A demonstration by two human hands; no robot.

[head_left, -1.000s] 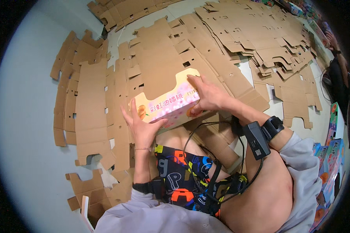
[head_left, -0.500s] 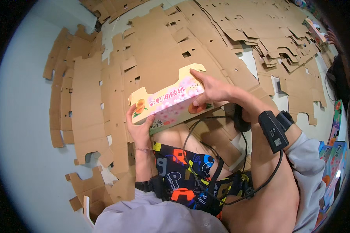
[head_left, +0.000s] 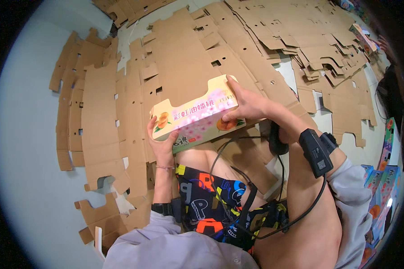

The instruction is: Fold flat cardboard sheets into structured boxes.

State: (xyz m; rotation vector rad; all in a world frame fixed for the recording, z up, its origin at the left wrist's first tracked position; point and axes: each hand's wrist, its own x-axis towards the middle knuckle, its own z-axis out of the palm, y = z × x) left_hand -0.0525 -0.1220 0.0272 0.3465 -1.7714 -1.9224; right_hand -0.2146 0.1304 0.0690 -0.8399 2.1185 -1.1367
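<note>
While brown cardboard (head_left: 175,76) covers much of the floor (head_left: 362,157) by the wall (head_left: 27,134), fingers (head_left: 151,130) of the left hand (head_left: 161,147) and right hand (head_left: 250,106) hold a pink-and-yellow box (head_left: 197,119) over the legs (head_left: 312,228). A black cable (head_left: 317,200) loops there; blue boxes (head_left: 384,190) sit at right.

Forearms (head_left: 163,184) stretched forward — left fingers (head_left: 151,126) and right fingers (head_left: 233,87) bent, gripping.

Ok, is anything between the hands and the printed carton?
Nothing visible: the left hand directly holds the left end of the printed carton, the right hand its right end. Brown cardboard lies beyond it, not between.
</note>
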